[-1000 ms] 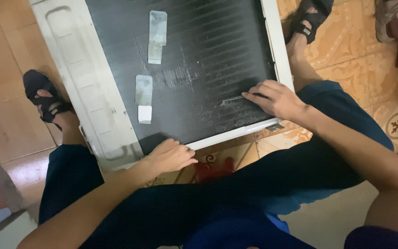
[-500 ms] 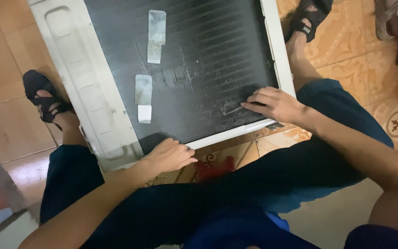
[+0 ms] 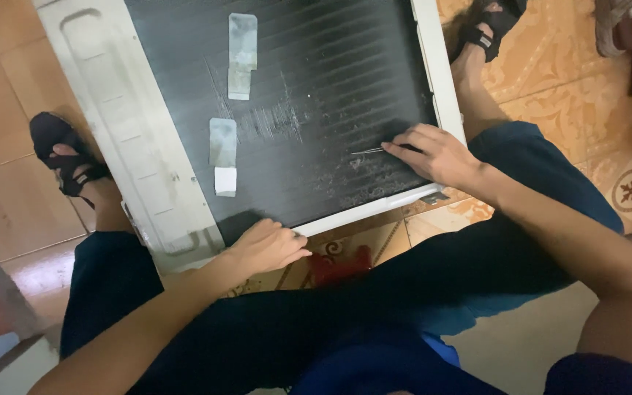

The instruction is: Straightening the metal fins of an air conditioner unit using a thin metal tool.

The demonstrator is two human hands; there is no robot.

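Observation:
A white-framed air-conditioner unit [image 3: 111, 139] lies flat on the floor between my legs, its dark finned coil [image 3: 323, 95] facing up. My right hand [image 3: 437, 153] rests on the coil's lower right part and pinches a thin metal tool [image 3: 367, 151] whose tip points left across the fins. Scraped, dusty fins show around the tool. My left hand [image 3: 265, 245] grips the near edge of the white frame, fingers curled over it. Two grey tape strips [image 3: 241, 55] [image 3: 222, 155] sit on the coil's left half.
My feet in black sandals [image 3: 60, 150] [image 3: 488, 29] flank the unit on an orange patterned tile floor [image 3: 550, 66]. A red object [image 3: 338, 265] lies on the floor under the frame's near edge. Another sandal [image 3: 616, 25] shows at top right.
My right hand has slid the thin tool a little up and left along the fins. My left hand keeps its hold on the frame edge.

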